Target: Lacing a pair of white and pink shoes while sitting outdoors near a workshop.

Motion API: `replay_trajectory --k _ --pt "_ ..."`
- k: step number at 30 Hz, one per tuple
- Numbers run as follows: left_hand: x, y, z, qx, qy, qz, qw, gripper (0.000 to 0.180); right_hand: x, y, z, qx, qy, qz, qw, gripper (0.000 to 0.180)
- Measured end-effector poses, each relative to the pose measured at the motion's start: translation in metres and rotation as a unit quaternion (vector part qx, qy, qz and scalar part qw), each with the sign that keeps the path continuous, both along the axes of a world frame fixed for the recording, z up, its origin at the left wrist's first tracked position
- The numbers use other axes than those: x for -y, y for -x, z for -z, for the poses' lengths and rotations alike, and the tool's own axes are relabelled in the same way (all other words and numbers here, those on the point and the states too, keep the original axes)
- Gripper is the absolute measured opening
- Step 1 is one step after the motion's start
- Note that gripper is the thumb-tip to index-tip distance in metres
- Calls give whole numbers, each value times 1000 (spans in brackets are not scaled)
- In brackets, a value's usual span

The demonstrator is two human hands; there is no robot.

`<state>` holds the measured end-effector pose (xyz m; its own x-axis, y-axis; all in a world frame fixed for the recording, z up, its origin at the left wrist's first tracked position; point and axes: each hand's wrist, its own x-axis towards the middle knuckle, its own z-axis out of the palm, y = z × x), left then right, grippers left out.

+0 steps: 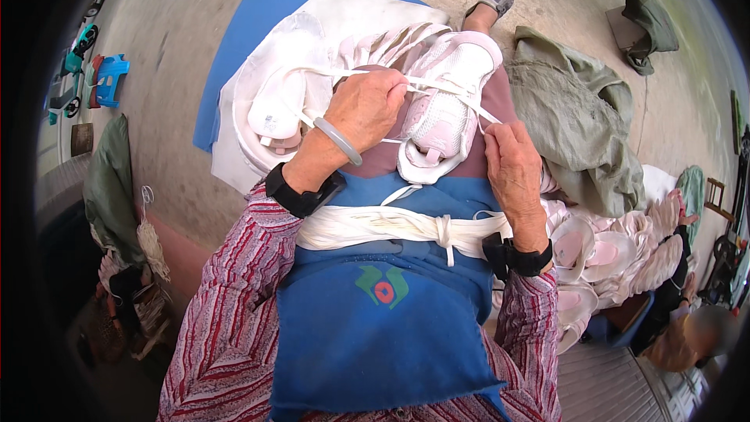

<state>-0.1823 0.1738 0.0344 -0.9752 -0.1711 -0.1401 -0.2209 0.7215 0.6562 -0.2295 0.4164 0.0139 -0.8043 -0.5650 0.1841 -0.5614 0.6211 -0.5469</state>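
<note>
Sneaker (444,121), upper facing up, between left fingers (396,92) and right fingers (495,137), both pinching its white laces (435,84)

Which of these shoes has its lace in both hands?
The pale shoe between left hand and right hand; other shoes lie farther left or piled at right.
</note>
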Motion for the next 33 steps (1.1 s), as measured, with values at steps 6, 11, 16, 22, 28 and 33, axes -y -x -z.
replay_trajectory --k 6,11,16,22,28,33 --pt "0 6 2 2 -28 4 1000 22 3 1 4 -62 -73 -26 995 9" --pt "1 8 -1 34 -83 -26 996 24 4 4 6 -12 -2 22 1000 5" --pt "-2 15 4 27 -48 -41 998 26 -2 5 1 74 60 39 995 6" --pt "-4 20 9 11 -68 -28 997 27 1 4 0 72 55 29 995 8" --pt "-4 26 10 58 -93 -25 994 27 12 12 -3 95 123 54 986 6" --pt "-4 28 18 -95 -2 43 995 25 22 21 -1 94 129 98 982 7"
